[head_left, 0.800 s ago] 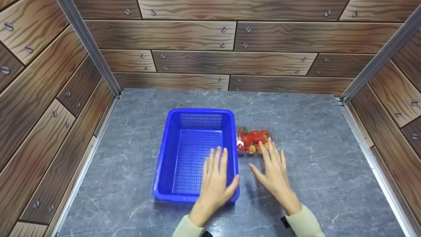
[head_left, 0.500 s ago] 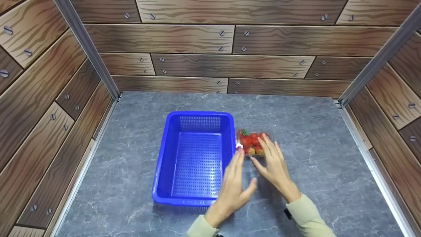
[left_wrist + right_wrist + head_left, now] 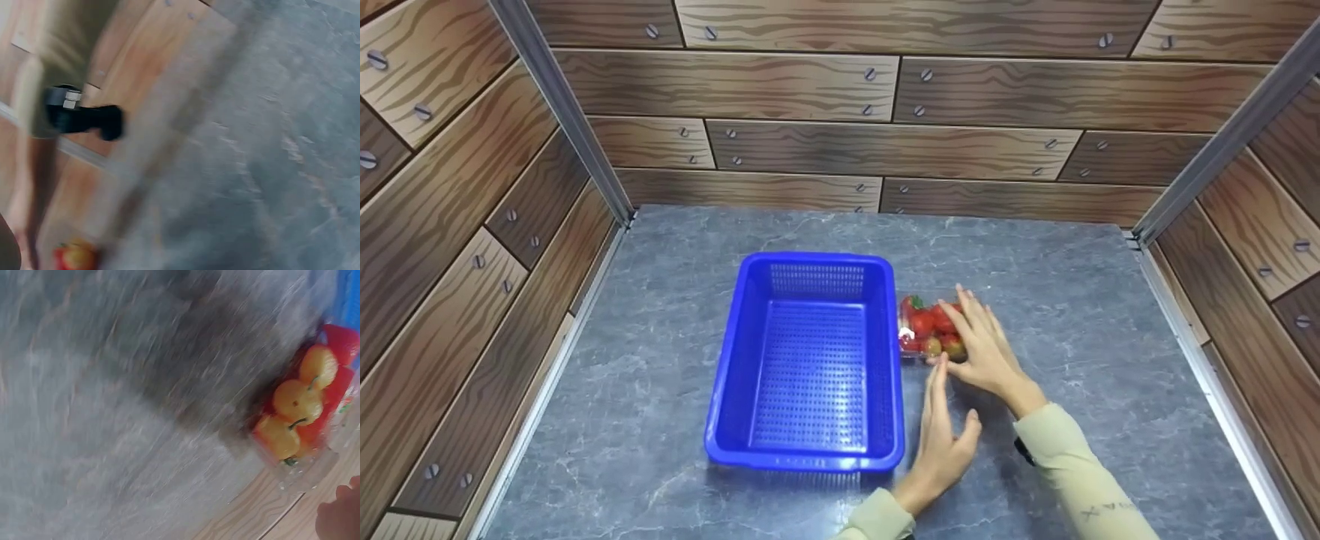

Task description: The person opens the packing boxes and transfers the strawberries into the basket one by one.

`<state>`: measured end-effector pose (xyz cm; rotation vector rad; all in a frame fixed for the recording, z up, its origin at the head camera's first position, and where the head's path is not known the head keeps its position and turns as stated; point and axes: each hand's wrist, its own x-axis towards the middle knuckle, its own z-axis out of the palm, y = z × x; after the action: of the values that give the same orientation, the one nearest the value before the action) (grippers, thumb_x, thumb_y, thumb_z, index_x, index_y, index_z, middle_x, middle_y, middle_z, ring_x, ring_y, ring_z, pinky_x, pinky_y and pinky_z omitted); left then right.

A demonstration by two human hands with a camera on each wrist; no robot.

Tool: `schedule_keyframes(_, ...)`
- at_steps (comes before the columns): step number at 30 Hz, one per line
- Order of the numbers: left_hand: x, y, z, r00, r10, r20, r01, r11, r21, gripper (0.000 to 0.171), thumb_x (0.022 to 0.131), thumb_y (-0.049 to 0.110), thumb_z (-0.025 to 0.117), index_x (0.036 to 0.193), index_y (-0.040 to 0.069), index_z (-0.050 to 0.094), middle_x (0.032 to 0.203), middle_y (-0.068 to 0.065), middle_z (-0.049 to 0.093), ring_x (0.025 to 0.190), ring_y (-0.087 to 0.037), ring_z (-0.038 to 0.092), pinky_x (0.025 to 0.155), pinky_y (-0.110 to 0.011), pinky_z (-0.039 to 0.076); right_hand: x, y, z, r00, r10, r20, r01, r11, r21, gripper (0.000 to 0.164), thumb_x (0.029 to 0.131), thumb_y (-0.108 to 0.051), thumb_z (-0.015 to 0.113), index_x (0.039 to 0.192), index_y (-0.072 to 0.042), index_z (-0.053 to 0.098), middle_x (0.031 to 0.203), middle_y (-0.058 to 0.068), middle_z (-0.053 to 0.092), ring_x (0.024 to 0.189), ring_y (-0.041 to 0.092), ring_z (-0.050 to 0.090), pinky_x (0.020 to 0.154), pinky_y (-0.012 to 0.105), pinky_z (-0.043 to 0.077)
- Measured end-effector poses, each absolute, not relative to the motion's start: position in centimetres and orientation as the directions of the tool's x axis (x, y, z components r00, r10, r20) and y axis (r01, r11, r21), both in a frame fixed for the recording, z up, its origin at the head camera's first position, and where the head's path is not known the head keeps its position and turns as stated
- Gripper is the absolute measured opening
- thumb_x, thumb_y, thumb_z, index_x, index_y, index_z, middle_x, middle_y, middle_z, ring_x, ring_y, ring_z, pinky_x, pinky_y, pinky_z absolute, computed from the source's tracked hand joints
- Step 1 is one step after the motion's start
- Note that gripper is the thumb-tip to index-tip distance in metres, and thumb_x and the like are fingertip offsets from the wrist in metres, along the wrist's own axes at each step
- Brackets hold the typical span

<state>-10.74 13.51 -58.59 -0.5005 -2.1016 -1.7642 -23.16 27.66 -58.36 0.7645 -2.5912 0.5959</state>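
Observation:
A clear plastic box (image 3: pixel 913 356) of small red and yellow fruit (image 3: pixel 922 325) lies on the tabletop against the right side of a blue plastic basket (image 3: pixel 718 375). My right hand (image 3: pixel 990 352) reaches over the box's right part, fingers spread and fairly straight; whether they touch the lid cannot be told. Just in front of the box, my left hand (image 3: pixel 943 439) points forward with straight fingers, fingertips near its front edge. In the right wrist view the yellow fruit (image 3: pixel 298 405) shows stems, and part of my right hand (image 3: pixel 340 512) appears beside the box.
The basket has perforated walls and floor, with nothing visible inside. Grey marbled tabletop (image 3: pixel 1080 315) extends around it. Wood-patterned walls (image 3: pixel 780 90) enclose the back and both sides, with metal rails (image 3: pixel 547 420) along the side edges.
My left hand has moved right, from above the basket to the table in front of the box. My right hand has shifted slightly farther over the box. Basket and box stay put.

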Motion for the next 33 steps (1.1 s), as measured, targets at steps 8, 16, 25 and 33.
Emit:
schedule_keyframes(8,-12.8,15.6,-62.5,-0.903,-0.178,0.392,0.351,0.224,0.909,0.091,0.082,0.001,0.062,0.155,-0.005,0.008,0.162,-0.023,0.007,0.148,-0.039,0.012,0.118,-0.041,0.010,-24.8,27.5,-59.2,-0.821,-0.446,0.355,-0.546,0.794,-0.266,0.107,0.070,-0.066,0.076,0.153,-0.009,0.037,0.159,0.025,0.023,0.145,0.044,0.023,0.112,0.064,0.017)
schedule_keyframes(16,-14.7,16.2,-62.9,-0.885,-0.356,0.301,0.228,0.234,0.945,0.093,0.085,0.005,0.064,0.156,-0.002,0.006,0.161,-0.026,0.010,0.148,-0.038,0.011,0.117,-0.022,-0.003,-25.0,27.2,-59.3,-0.862,-0.416,0.290,-0.484,0.845,-0.227,0.096,0.075,-0.066,0.072,0.153,-0.019,0.040,0.159,0.019,0.028,0.146,0.043,0.022,0.112,0.065,0.019)
schedule_keyframes(25,-16.9,16.3,-62.7,-0.890,-0.453,0.047,0.076,-0.046,0.996,0.076,0.095,0.010,0.056,0.151,-0.015,0.011,0.159,-0.031,0.012,0.147,-0.042,0.009,0.119,-0.037,0.003,-24.8,27.2,-59.3,-0.856,-0.415,0.309,-0.488,0.845,-0.218,0.089,0.079,-0.063,0.070,0.151,-0.017,0.043,0.158,0.017,0.031,0.145,0.042,0.024,0.110,0.065,0.024)
schedule_keyframes(33,-17.8,16.4,-62.8,-0.867,-0.498,-0.011,0.057,-0.122,0.991,0.069,0.094,0.007,0.054,0.147,-0.018,0.018,0.155,-0.035,0.020,0.144,-0.047,0.015,0.116,-0.056,0.011,-24.6,27.5,-59.5,-0.820,-0.439,0.366,-0.522,0.837,-0.166,0.085,0.080,-0.058,0.071,0.148,-0.013,0.047,0.155,0.019,0.036,0.142,0.045,0.029,0.104,0.067,0.031)
